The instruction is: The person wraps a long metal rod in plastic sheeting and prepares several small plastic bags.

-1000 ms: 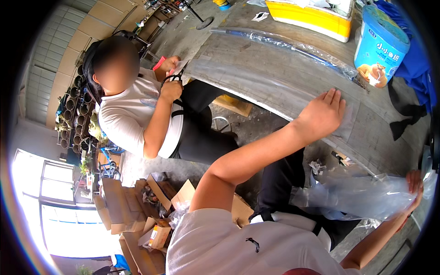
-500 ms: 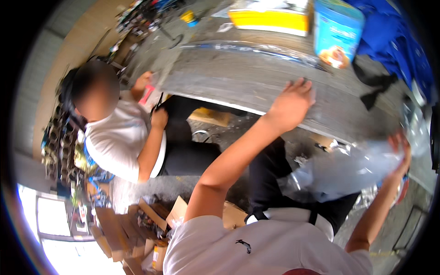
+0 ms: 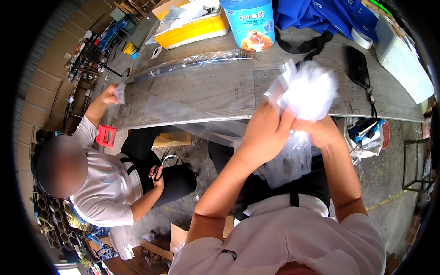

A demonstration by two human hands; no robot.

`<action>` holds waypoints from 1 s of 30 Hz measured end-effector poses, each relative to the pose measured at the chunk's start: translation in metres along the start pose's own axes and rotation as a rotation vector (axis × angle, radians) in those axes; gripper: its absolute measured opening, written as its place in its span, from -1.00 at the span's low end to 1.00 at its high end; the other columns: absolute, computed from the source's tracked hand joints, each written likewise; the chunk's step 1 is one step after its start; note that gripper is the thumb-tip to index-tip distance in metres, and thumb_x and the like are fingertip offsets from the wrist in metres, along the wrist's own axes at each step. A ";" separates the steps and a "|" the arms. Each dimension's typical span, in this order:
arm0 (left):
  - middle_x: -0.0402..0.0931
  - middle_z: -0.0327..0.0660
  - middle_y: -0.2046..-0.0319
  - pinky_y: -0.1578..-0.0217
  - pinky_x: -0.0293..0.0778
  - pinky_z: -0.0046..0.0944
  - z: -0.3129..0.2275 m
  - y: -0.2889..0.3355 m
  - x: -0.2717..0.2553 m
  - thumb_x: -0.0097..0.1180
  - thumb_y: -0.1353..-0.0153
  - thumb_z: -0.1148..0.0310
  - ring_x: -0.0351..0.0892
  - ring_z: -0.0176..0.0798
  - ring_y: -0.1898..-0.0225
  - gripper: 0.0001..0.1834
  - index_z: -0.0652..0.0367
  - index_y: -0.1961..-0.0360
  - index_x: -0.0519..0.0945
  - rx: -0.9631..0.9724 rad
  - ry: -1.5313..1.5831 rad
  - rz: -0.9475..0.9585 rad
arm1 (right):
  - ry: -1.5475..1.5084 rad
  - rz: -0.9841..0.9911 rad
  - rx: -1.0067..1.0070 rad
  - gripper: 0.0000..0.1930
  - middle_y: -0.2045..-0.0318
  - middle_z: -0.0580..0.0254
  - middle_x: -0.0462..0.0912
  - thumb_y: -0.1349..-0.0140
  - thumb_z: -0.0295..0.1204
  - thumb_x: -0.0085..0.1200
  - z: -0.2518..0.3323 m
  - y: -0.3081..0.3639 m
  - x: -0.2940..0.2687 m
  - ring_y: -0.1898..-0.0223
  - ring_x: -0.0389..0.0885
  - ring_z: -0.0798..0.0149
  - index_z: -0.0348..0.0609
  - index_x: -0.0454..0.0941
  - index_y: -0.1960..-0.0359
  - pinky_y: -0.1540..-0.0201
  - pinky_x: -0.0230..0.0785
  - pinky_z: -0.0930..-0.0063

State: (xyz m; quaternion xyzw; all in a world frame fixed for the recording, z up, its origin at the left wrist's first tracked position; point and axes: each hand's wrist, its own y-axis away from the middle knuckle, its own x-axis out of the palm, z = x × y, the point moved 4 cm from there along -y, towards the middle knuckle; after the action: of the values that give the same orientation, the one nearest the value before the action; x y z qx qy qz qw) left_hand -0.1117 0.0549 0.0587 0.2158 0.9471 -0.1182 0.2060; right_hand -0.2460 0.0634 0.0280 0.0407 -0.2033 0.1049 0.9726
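Sheeting [image 3: 309, 94], clear crumpled plastic, at near edge of grey wood-grain table [image 3: 229, 87]; left hand [image 3: 266, 134], right hand [image 3: 321, 130] clamped on it; apparently gathering; next calls for steadiness.

Both elbows bent, left forearm [image 3: 227, 181] slanting up and inward, right forearm [image 3: 341, 172] steeper, left hand [image 3: 269, 132] and right hand [image 3: 317, 130] side by side at the near edge of the table [image 3: 224, 82], fingers curled, fingertips mostly hidden.

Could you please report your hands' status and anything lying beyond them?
Left hand and right hand gripping bunched clear plastic. Upper part blurred. Wrapped rod, blue tub on table beyond.
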 end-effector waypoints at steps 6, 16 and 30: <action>0.29 0.15 -0.16 -0.20 0.19 -0.08 0.107 0.109 0.053 0.03 -0.25 0.06 0.29 0.10 -0.20 -0.25 0.36 -0.28 0.11 -0.083 -0.408 0.108 | -0.131 -0.188 -0.226 -0.69 0.36 0.13 0.61 -0.09 -0.37 0.13 0.036 -0.007 -0.078 0.27 0.56 0.27 -0.21 0.46 0.14 0.05 0.38 0.41; 0.38 -0.01 -0.14 -0.14 0.30 -0.06 0.071 0.139 -0.157 0.46 0.18 0.31 0.34 -0.04 -0.19 -0.19 0.25 -0.16 0.40 0.062 -0.553 -0.721 | -0.588 0.122 -0.395 -0.90 0.66 0.47 0.19 -0.24 -0.57 -0.07 0.033 -0.014 -0.153 0.58 0.14 0.57 -0.15 0.29 0.42 0.34 0.08 0.65; 0.56 -0.09 0.09 -0.06 0.43 -0.06 0.096 0.001 -0.189 0.07 -0.16 0.43 0.55 0.00 0.03 -0.87 0.24 0.30 0.54 0.198 -1.152 -0.587 | -0.499 0.025 -0.327 -0.83 0.71 0.50 0.18 -0.18 -0.53 0.00 0.034 -0.018 -0.135 0.63 0.13 0.58 -0.08 0.23 0.45 0.38 0.09 0.65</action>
State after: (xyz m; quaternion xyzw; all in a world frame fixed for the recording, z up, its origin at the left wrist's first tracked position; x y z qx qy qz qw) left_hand 0.0764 -0.0425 0.0564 -0.1314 0.6895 -0.3530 0.6187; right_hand -0.3756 0.0160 0.0043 -0.0942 -0.4508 0.0694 0.8849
